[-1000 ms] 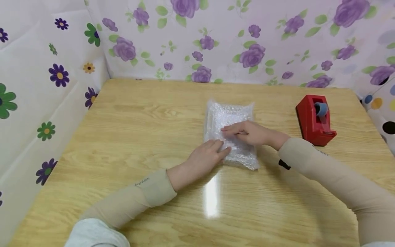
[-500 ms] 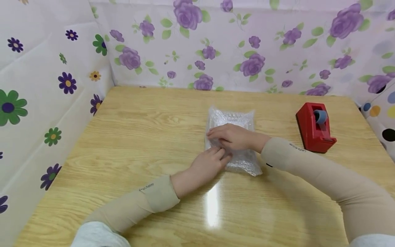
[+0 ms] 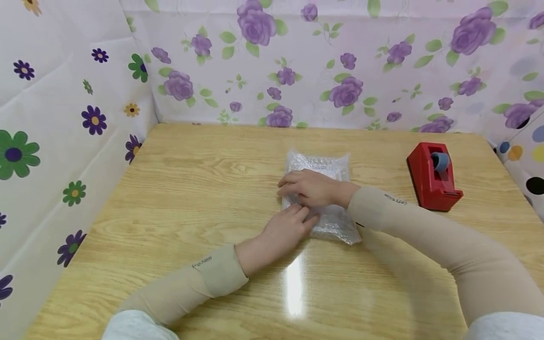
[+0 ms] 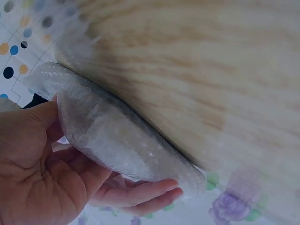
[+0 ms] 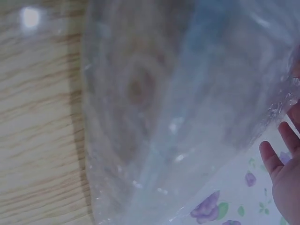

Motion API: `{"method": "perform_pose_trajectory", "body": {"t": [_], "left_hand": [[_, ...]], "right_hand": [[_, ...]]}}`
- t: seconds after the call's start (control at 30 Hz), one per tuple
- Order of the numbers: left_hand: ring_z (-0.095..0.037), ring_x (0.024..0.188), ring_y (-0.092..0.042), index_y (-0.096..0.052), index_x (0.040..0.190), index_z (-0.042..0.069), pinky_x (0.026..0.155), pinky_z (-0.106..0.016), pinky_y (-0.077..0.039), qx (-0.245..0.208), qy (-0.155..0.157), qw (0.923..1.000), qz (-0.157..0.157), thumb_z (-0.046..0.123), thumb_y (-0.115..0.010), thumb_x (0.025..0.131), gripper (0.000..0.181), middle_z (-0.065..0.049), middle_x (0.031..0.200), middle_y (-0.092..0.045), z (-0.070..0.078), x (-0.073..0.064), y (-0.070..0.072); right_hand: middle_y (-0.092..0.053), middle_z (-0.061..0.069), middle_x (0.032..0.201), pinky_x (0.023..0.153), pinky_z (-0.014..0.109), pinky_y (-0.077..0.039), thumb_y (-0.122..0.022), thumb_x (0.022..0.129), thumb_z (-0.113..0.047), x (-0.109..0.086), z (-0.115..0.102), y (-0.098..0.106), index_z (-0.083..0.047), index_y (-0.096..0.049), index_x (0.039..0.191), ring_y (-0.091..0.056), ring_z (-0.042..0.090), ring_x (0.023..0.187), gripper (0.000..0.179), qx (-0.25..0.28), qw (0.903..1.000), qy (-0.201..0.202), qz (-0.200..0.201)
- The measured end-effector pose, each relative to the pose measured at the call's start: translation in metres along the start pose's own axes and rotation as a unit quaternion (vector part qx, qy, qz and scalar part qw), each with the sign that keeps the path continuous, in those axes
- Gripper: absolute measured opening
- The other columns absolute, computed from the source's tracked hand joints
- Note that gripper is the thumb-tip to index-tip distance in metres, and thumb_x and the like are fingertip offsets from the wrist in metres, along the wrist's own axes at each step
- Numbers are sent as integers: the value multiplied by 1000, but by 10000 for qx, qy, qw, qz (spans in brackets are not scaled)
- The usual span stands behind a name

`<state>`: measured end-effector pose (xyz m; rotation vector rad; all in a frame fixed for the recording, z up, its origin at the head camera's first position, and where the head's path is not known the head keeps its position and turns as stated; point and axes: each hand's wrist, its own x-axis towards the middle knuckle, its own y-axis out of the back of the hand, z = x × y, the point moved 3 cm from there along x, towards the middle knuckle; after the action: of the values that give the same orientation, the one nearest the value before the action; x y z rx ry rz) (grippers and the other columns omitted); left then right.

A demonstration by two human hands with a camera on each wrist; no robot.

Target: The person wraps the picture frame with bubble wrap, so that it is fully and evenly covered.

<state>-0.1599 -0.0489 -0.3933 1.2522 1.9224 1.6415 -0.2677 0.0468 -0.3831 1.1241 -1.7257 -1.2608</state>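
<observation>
A flat bubble-wrapped package (image 3: 337,224) lies on the wooden table; what it contains cannot be made out. My left hand (image 3: 284,231) rests on its left front part, thumb and fingers spread over the wrap. In the left wrist view, the thumb and fingertips of that hand (image 4: 51,178) touch the crinkled bubble wrap (image 4: 122,140). My right hand (image 3: 313,188) reaches across the top, its fingers extended and slightly bent at the package's left edge. Close up in the right wrist view, a pale bluish strip runs along the clear wrap (image 5: 122,140), beside the fingers (image 5: 270,157).
A red tape dispenser (image 3: 433,182) with a blue-cored roll stands at the back right of the table (image 3: 204,189). Flower-printed cloth (image 3: 382,71) hangs along the table's back, with more patterned cloth at both sides.
My right hand has slid left across the package, from its middle to its left edge. The left hand has stayed nearly in place. The head view has tilted up slightly.
</observation>
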Motion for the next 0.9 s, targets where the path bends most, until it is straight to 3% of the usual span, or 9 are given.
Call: {"method": "perform_pose_trajectory", "body": {"t": [0.4,0.7,0.9], "left_hand": [[-17,101,-58,-63,123,16,93,-24,-49,-275,143,9995,-84,30,-62,91,36,-3,104,-61,-3,0,2],[-17,98,-58,-62,125,17,84,-24,-53,-667,328,9969,-250,30,-60,93,35,-3,102,-60,-2,1,2],[-17,97,-59,-63,125,16,84,-25,-53,-705,409,9962,-299,28,-62,92,35,-4,101,-60,1,2,1]], "right_hand": [[-64,2,123,112,48,-32,-43,83,10,9,2,8,-14,-67,119,-50,25,126,50,12,9988,-157,-453],[-64,4,125,111,52,-33,-39,80,14,5,4,7,-11,-68,116,-47,29,130,53,286,9982,-207,-492],[-63,4,126,110,52,-34,-40,81,14,2,4,5,-12,-67,118,-48,29,129,53,151,9986,-140,-487]]}}
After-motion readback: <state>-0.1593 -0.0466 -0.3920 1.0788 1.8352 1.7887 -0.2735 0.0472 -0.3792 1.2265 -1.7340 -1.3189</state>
